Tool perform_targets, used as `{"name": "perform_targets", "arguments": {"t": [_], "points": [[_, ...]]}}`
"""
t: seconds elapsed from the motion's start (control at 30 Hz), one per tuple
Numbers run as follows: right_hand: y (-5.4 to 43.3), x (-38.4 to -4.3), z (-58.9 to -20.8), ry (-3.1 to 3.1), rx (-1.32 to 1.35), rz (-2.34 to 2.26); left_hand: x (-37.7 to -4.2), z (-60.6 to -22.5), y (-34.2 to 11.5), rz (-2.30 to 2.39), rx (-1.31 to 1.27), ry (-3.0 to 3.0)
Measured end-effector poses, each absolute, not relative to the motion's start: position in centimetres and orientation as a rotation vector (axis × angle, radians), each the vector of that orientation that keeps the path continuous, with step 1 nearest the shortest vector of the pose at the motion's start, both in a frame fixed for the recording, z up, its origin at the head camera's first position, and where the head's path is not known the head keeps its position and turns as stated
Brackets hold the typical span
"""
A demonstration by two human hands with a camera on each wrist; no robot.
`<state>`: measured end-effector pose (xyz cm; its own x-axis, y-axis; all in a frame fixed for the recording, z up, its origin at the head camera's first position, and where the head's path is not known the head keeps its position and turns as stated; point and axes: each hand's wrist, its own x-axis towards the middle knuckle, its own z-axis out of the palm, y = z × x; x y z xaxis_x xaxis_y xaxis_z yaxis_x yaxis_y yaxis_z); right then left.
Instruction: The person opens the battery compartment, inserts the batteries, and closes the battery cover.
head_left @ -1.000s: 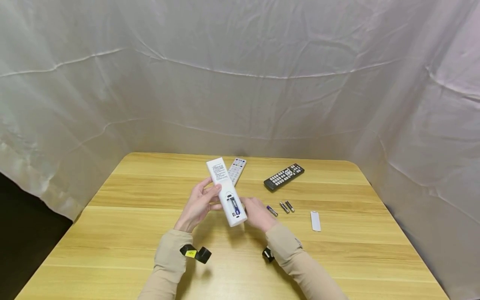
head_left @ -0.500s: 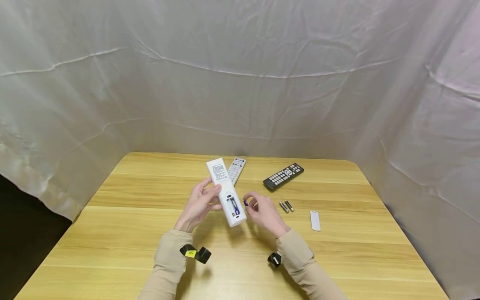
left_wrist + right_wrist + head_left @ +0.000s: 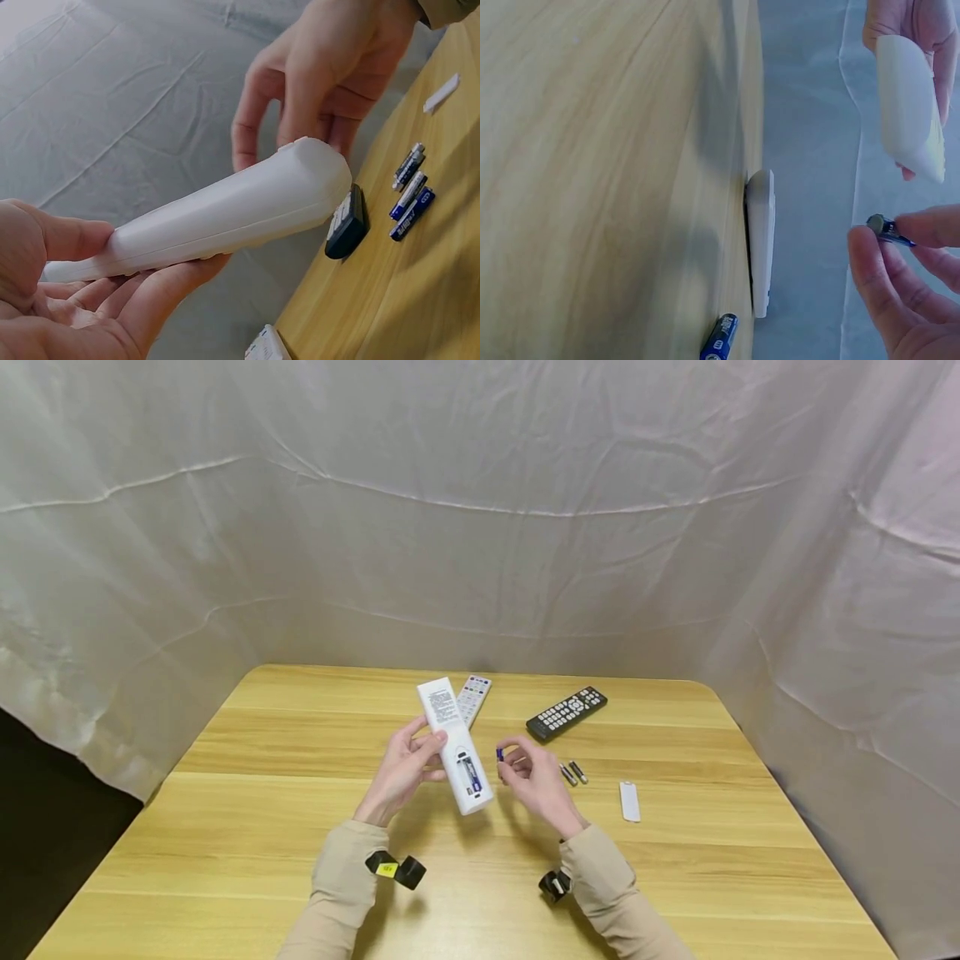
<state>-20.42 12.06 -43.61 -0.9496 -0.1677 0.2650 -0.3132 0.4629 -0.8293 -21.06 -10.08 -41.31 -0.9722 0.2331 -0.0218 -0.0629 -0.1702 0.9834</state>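
"So, what is the left hand (image 3: 397, 775) doing?"

"Holding the white remote (image 3: 456, 739), just below the centre of the head view. Its thumb lies over one edge and its fingers are spread underneath; the remote is tilted, with its back turned to the head camera."

"And the battery slot (image 3: 462, 768)?"

"Uncovered, near the remote's lower end, with a blue-ended battery (image 3: 475, 782) lying inside."

"What about the right hand (image 3: 537, 778)?"

"Nearly closed at the tips: thumb and finger pinch a loose blue battery (image 3: 889, 229), with only its thickness between them. That hand sits just to the right of the remote, apart from it."

"What's on the desk (image 3: 697, 860) around the hands?"

"Above the white remote in the head view, partly behind it, lies a pale remote with buttons (image 3: 474, 697). A black remote (image 3: 567, 713) lies right of that, face up. Two dark batteries (image 3: 578, 772) lie side by side just beyond the right hand, and a small white cover (image 3: 630, 802) is farther right. Another blue battery (image 3: 412, 215) shows on the desk at the right of the left wrist view."
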Motion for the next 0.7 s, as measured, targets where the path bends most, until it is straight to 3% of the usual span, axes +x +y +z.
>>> {"name": "perform_targets", "arguments": {"t": [0.7], "points": [[11.73,-19.86,-43.65,-2.264,0.496,1.877,-21.12,-41.5,-9.33,2.25,0.157,1.945]]}}
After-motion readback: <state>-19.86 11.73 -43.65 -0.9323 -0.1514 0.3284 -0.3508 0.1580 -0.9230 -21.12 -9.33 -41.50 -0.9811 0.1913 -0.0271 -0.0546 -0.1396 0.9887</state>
